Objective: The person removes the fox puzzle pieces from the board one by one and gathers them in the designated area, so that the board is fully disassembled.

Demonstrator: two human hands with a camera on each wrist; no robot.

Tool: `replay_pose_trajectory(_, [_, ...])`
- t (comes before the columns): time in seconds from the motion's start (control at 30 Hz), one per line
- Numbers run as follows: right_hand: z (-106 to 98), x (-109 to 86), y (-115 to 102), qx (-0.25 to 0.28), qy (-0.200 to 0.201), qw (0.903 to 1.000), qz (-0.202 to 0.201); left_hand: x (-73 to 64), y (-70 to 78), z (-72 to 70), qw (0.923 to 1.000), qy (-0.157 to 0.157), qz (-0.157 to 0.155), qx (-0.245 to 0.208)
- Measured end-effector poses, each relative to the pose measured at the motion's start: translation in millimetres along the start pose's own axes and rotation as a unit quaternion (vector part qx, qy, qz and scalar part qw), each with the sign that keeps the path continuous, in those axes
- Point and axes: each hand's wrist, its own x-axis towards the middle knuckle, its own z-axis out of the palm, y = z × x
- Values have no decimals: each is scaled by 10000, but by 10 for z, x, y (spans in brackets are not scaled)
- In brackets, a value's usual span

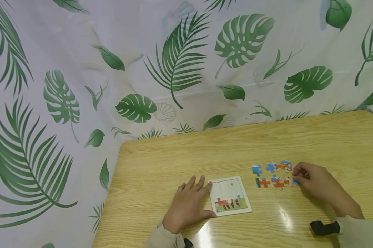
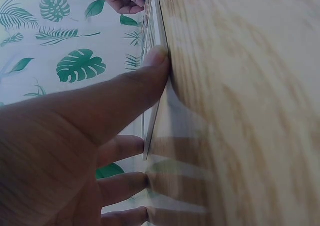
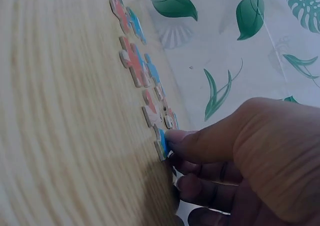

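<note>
My left hand [image 1: 186, 203] lies at the left side of a white-framed puzzle tray [image 1: 246, 194], fingers spread. Its thumb touches the near left corner and its index finger the far left one. Inside the tray, fitted puzzle pieces [image 1: 231, 204] form the lower part of a picture, with red, dark legs and green ground. To the right, my right hand [image 1: 313, 179] pinches a blue-edged puzzle piece [image 3: 161, 143] at the right end of the near row of loose pieces. The thumb shows on its blue face; the other fingertips are partly hidden behind it.
Loose puzzle pieces lie in two rows on the wooden table [image 1: 174, 155], among them a blue one [image 1: 256, 170], a red one [image 1: 264, 183] and a fox-face one [image 1: 286, 167]. A leaf-print curtain [image 1: 192, 113] hangs along the table's far and left edges.
</note>
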Motion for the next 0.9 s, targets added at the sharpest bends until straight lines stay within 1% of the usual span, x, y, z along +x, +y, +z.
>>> replay_pose_trajectory(0.17, [0,9,-6,-99,-1,10000,-5,-1,-2,4,10000,27,14,19])
replay_pose_trajectory(0.27, [4,8,-38,-36,91,9999,-118,1,-3,7,10000,12,1,41])
replay_pose_trajectory(0.37, [27,0,-115,29,287,9990,-353,3,-1,5,10000,-20,-14,30])
replay_pose_trajectory(0.47, [77,13,-249,55,475,9965,-680,2,2,1,10000,-53,-33,9])
replay_pose_trajectory(0.53, [123,47,-353,148,538,9943,-912,2,3,-2,10000,-71,-51,14])
replay_pose_trajectory(0.6, [186,90,-453,198,585,9904,-1238,2,2,-4,10000,-69,-61,19])
replay_pose_trajectory(0.7, [307,159,-590,408,518,9833,-1697,3,3,-4,10000,-50,-47,30])
replay_pose_trajectory(0.77, [385,196,-695,519,405,9801,-1872,3,1,-1,10000,-33,-33,26])
replay_pose_trajectory(0.9, [521,262,-936,715,101,9798,-1867,2,-2,6,10000,-39,-37,23])
